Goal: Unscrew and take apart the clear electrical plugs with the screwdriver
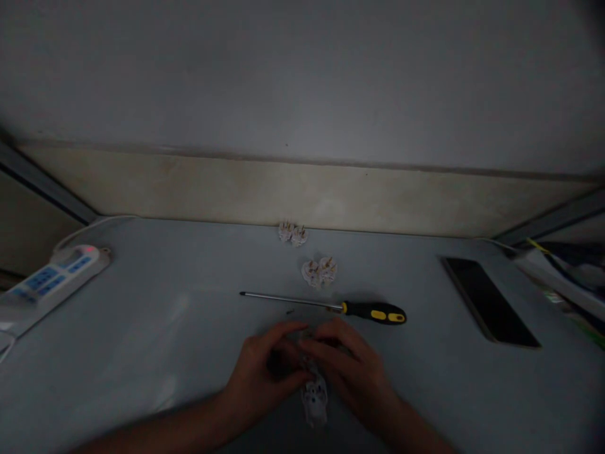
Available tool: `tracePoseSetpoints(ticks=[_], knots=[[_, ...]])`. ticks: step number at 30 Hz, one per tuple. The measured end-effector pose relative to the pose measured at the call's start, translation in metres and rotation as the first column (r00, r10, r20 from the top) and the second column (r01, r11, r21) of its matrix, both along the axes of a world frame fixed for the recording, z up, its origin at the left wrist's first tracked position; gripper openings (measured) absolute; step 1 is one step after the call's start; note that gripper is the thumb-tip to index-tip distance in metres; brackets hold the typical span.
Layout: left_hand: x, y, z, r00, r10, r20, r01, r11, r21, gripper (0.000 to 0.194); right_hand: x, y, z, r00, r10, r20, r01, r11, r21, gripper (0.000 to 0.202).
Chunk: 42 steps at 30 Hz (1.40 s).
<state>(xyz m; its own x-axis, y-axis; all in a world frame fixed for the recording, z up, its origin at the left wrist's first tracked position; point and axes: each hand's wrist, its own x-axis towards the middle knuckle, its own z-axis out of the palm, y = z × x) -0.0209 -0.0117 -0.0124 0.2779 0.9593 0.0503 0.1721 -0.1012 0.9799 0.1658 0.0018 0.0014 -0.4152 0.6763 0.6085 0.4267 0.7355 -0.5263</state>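
Observation:
Near the front of the grey table, a white plastic part (315,400) with small openings lies between my hands. My left hand (267,362) is curled round its upper end from the left, thumb and fingers closing on it. From the right, my right hand (352,366) presses its bent fingers against the same end, so that end is mostly covered. A screwdriver (371,311) with a black and yellow handle lies just beyond, its shaft pointing left. A tiny dark piece (290,311) rests under the shaft.
Behind the screwdriver lie a pair of white pieces with brass-coloured pins (320,272) and a smaller similar pair (292,233) by the wall. A white power strip (51,284) is at the left, a dark phone (489,302) at the right, with clutter beyond it.

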Motion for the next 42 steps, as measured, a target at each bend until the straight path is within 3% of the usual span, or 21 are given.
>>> tracePoseSetpoints(ticks=[2,7,14,23,26,29,34,39,42], knots=[[0.000,0.001,0.002,0.999,0.018,0.029,-0.017,0.999,-0.036,0.053,0.005,0.002,0.002,0.999,-0.037,-0.005,0.037,0.999,-0.017,0.028],[-0.001,0.002,0.002,0.995,0.061,0.082,-0.052,0.993,-0.108,0.052,0.028,0.015,0.004,0.931,-0.357,0.080,0.354,0.934,0.049,0.017],[0.000,0.002,0.003,0.994,0.077,0.081,-0.068,0.991,-0.113,0.053,0.033,0.022,-0.005,0.846,-0.393,0.360,0.393,0.916,0.076,0.009],[0.000,0.002,0.004,0.996,0.065,0.057,-0.059,0.993,-0.104,0.052,0.028,0.020,-0.009,0.876,-0.327,0.355,0.352,0.936,-0.006,0.009],[-0.001,0.001,0.005,0.998,0.057,0.040,-0.053,0.994,-0.094,0.050,0.029,0.020,-0.009,0.884,-0.268,0.383,0.290,0.957,0.000,0.015],[-0.001,0.001,0.006,0.998,0.052,0.019,-0.050,0.995,-0.092,0.049,0.028,0.021,-0.010,0.909,-0.201,0.365,0.215,0.977,0.003,0.008],[-0.001,0.002,0.006,0.997,0.068,0.044,-0.066,0.996,-0.059,0.048,0.027,0.020,0.001,0.967,-0.151,0.203,0.160,0.987,-0.029,0.004],[-0.001,0.001,0.003,0.996,0.073,0.050,-0.072,0.997,-0.020,0.049,0.019,0.012,0.014,0.989,-0.052,-0.141,0.019,0.974,-0.225,0.010],[-0.001,0.000,0.002,0.997,0.065,0.051,-0.066,0.998,0.012,0.048,0.012,0.007,0.015,0.987,-0.038,-0.159,0.003,0.977,-0.215,0.011]])
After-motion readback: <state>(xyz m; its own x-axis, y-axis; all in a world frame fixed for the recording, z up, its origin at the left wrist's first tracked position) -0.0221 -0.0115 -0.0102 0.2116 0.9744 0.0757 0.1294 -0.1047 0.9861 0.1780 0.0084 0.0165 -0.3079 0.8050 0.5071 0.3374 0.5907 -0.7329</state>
